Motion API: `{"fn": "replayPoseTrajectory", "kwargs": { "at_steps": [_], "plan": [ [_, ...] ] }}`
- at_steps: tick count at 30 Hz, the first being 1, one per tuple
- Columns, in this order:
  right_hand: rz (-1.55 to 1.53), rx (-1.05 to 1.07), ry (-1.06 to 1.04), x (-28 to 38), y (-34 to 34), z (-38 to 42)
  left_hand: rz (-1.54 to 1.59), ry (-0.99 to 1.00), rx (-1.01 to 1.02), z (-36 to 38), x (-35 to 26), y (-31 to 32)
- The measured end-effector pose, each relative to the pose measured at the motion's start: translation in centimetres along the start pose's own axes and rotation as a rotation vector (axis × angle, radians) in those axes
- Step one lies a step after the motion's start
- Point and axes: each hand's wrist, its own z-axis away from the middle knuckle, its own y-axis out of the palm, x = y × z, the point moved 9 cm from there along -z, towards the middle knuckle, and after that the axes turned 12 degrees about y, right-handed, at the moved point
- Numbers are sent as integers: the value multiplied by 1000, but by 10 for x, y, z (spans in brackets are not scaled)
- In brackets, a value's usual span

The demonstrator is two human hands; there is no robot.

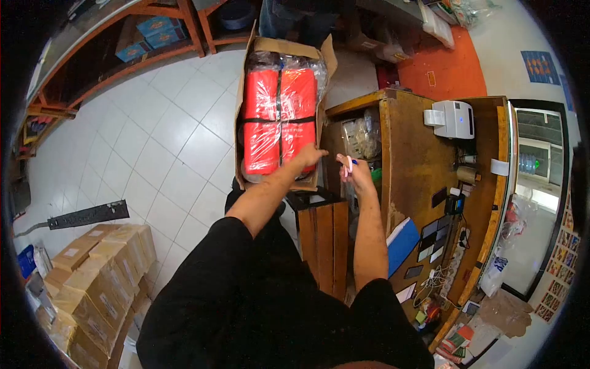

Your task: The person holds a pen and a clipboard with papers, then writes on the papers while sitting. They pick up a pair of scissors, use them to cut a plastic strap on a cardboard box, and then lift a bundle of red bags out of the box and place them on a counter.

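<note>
An open cardboard box [239, 132] holds red packages [262, 98] wrapped in clear plastic, with black straps crossing over them. Over the lower right part of the packages is my left hand [311, 156], its fingers pointing right at the box's edge; what its fingertips hold, if anything, is too small to tell. To the right, beside the wooden desk, my right hand [356, 172] is closed around a small pink and blue object [350, 165], too small to name.
A wooden desk [409, 147] on the right carries a white label printer [453, 120], phones and cables. Below the box stands a wooden crate [322, 246]. Taped cartons [104, 277] are stacked at the lower left. Shelving [117, 67] lines the upper left, beyond the tiled floor [166, 135].
</note>
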Motion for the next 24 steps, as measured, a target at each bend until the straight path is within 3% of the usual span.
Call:
{"fn": "replayPoseTrajectory", "kwargs": {
  "at_steps": [2,5,8,12,19,22,24],
  "plan": [
    [-32,30,7,22,12,-2,106,69,-112,-6,4,25],
    [17,126,83,46,36,-24,26,102,-139,4,7,42],
    [62,166,234,48,49,-60,197,101,-126,12,17,46],
    [81,137,336,45,51,-79,157,132,-94,19,15,40],
    [76,23,226,52,58,-111,256,206,-77,16,23,44],
    [11,-29,201,53,61,-125,275,125,-51,15,31,44],
    [-28,-54,59,63,61,-128,340,84,82,12,49,64]
  ]
}}
